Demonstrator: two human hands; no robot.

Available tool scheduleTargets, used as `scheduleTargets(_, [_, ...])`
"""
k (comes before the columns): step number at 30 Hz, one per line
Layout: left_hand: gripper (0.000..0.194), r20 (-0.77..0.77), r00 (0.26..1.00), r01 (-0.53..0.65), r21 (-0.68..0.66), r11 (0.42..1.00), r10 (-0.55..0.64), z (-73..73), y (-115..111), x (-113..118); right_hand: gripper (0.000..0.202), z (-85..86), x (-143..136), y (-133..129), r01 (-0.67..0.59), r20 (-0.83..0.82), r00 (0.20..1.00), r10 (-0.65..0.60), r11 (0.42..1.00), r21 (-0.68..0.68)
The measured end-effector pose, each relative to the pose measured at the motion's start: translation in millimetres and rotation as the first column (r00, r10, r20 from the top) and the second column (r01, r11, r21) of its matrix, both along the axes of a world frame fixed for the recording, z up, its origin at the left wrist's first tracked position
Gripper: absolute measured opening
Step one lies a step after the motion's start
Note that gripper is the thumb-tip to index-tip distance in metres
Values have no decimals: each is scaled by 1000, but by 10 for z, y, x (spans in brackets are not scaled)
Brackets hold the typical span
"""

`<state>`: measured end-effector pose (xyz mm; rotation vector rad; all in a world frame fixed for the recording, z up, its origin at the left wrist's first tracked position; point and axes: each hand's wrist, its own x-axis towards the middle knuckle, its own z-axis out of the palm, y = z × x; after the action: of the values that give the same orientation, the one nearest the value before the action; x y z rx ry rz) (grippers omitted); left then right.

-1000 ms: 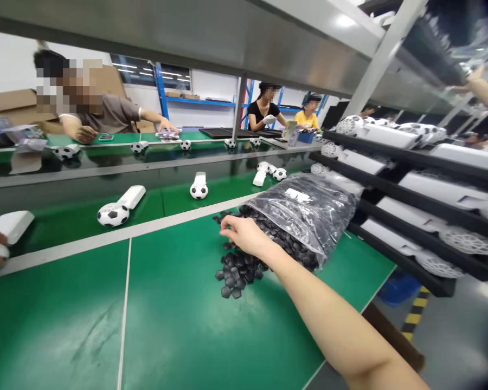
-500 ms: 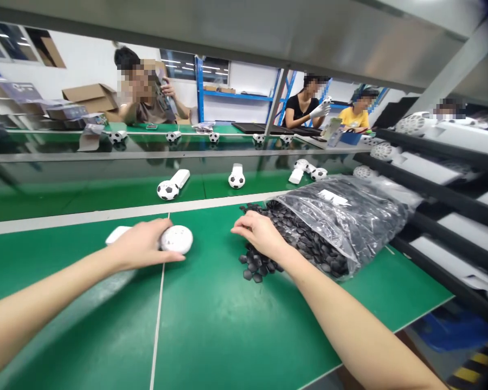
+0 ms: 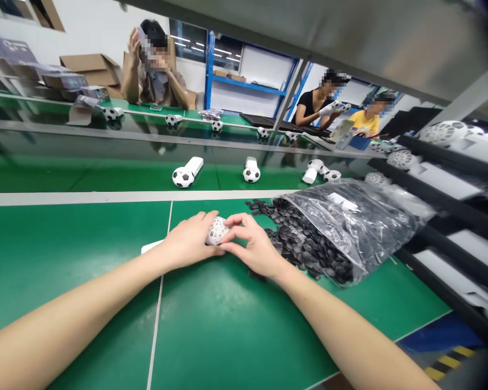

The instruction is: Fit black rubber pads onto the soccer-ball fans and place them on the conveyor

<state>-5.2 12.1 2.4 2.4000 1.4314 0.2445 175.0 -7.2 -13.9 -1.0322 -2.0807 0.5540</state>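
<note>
A white handheld device with a ball-shaped, openwork-patterned head (image 3: 217,232) lies low over the green tabletop. My left hand (image 3: 191,238) is wrapped round its head, and the white handle end (image 3: 150,247) sticks out behind that hand. The fingers of my right hand (image 3: 250,244) are bent together against the right side of the head; whatever they pinch is hidden. To the right of my right hand, a heap of small black plastic pieces (image 3: 305,244) spills from an open clear plastic bag (image 3: 374,222).
Beyond the pale table edge (image 3: 85,199), finished devices with black-and-white football heads (image 3: 183,177) lie on a green belt. A rack (image 3: 451,195) holding white devices stands at right. Co-workers (image 3: 156,81) sit across the line; a metal shelf (image 3: 370,49) hangs overhead.
My left hand has moved right with the white device. My right hand has come left from the black pieces to the device's head. The camera view has tilted slightly.
</note>
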Motion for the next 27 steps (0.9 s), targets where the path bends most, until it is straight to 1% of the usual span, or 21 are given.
scheduleTargets(2, [72,36,999,16,-13,1000,-16,8,-34,8,3,-28,-46,-32,-3,12,1000,3,1000,13])
scheduleTargets(4, [70,72,997,43,-28,999,-41,7,-40,7,5,-39,-67,-45,-1,4,1000,1,1000,13])
scheduleTargets(6, [68,105,993,60,-40,997,-55,-1,-24,-5,6,-31,-71,-48,-4,-14,1000,4,1000,-13])
scheduleTargets(11, [62,160,987,35,-61,998,-25,-18,16,-20,11,-7,-63,-38,1,-84,996,-14,987,-159])
scheduleTargets(14, [58,165,986,-2,-84,996,16,-5,11,-3,23,-36,-61,-17,27,-154,986,-66,970,-240])
scheduleTargets(16, [57,174,984,-21,-105,994,39,6,5,9,34,-67,-59,1,-2,-232,970,-79,944,-330])
scheduleTargets(18, [57,181,982,-32,-119,992,53,8,3,16,42,-88,-56,15,-83,-295,954,-44,912,-403])
scheduleTargets(19, [58,181,982,-37,-120,992,58,5,5,18,44,-92,-54,17,-116,-312,950,-20,905,-410])
scheduleTargets(21, [60,177,982,-41,-120,992,62,-7,14,13,44,-82,-50,10,-123,-302,953,5,920,-372])
scheduleTargets(23, [62,188,981,-30,-125,992,54,-22,30,-3,34,-57,-50,-12,-72,-245,970,-4,951,-301])
scheduleTargets(25, [65,233,972,20,-139,990,13,-32,52,-29,21,-30,-52,-40,-25,-164,986,-14,972,-235])
scheduleTargets(27, [66,292,956,92,-162,983,-41,-33,74,-59,10,-12,-58,-62,-13,-111,994,-9,981,-192])
